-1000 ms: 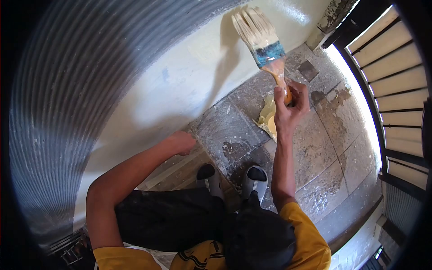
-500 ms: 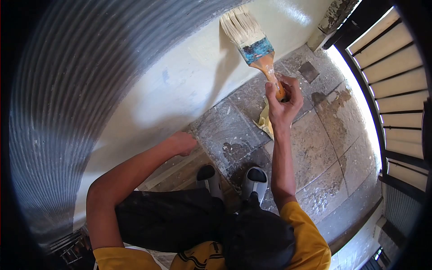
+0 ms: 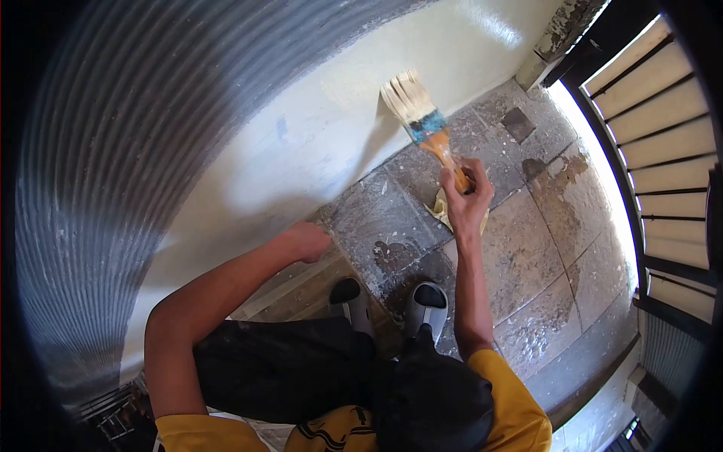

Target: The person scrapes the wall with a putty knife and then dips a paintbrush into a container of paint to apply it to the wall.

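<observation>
In my right hand (image 3: 468,197) is a wide paintbrush (image 3: 429,126), gripped by its orange handle between thumb and fingers. Cream paint coats its bristles, and blue paint marks the ferrule. The bristle tips overlap the pale lower wall (image 3: 301,124) in this view. My left hand (image 3: 306,242) is curled into a fist beside that wall, with nothing showing in it. Partly hidden behind my right hand, a cream-smeared thing (image 3: 438,207) sits on the floor.
Corrugated metal sheeting (image 3: 151,113) covers the wall above the pale strip. Stained, paint-spotted tiles (image 3: 520,241) make up the floor under my grey slippers (image 3: 427,305). A dark barred gate (image 3: 655,151) stands at the right, and wooden planks (image 3: 301,290) lie at the left.
My right hand has brought the paintbrush down the wall and closer to me. The left hand has stayed in place.
</observation>
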Available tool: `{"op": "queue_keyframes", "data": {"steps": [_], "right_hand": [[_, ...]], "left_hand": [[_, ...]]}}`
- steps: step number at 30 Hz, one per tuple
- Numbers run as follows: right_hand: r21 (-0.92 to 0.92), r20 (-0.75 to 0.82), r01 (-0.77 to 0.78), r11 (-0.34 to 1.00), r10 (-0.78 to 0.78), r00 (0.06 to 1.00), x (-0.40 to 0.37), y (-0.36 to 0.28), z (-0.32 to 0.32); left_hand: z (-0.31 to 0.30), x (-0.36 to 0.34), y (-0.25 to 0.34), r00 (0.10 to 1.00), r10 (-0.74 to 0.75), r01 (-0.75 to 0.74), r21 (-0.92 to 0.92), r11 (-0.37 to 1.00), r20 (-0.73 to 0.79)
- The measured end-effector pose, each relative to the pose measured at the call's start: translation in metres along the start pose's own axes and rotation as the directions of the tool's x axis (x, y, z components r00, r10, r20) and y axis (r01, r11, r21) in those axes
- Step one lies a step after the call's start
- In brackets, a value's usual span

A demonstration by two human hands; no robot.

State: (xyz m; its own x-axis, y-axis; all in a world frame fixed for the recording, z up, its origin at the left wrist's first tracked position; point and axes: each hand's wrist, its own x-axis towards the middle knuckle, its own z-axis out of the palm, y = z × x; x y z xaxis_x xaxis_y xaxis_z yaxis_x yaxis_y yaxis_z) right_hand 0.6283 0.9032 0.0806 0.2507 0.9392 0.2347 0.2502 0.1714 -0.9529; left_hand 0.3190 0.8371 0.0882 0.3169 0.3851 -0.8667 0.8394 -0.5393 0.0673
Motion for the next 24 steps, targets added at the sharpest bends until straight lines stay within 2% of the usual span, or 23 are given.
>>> {"op": "queue_keyframes", "data": {"steps": [3, 5, 6, 8, 14, 24], "right_hand": [[0.039, -0.051, -0.007, 0.999, 0.009, 0.999, -0.009, -0.017, -0.007], [0.095, -0.11, 0.148, 0.984, -0.137, 0.984, -0.011, -0.028, -0.007], [0.094, -0.11, 0.146, 0.985, -0.136, 0.985, -0.009, -0.036, -0.007], [0.054, -0.088, 0.233, 0.971, -0.228, 0.97, -0.003, -0.048, -0.005], [0.132, -0.083, 0.227, 0.965, -0.217, 0.973, 0.005, -0.054, 0.01], [0.105, -0.047, 0.185, 0.977, -0.181, 0.982, 0.012, -0.055, 0.018]], "left_hand": [[-0.002, -0.003, 0.002, 1.0, 0.002, -0.002, -0.007, 1.0, -0.002], [0.0, -0.002, 0.002, 1.0, 0.017, -0.017, -0.003, 1.0, -0.004], [0.0, -0.002, 0.002, 1.0, 0.028, -0.028, 0.001, 1.0, -0.011], [-0.002, -0.001, 0.003, 0.999, 0.032, -0.032, 0.002, 1.0, -0.013], [-0.004, 0.0, 0.003, 1.0, 0.006, -0.006, 0.013, 1.0, -0.001], [-0.001, -0.005, 0.001, 0.999, 0.025, -0.025, -0.001, 1.0, -0.037]]}}
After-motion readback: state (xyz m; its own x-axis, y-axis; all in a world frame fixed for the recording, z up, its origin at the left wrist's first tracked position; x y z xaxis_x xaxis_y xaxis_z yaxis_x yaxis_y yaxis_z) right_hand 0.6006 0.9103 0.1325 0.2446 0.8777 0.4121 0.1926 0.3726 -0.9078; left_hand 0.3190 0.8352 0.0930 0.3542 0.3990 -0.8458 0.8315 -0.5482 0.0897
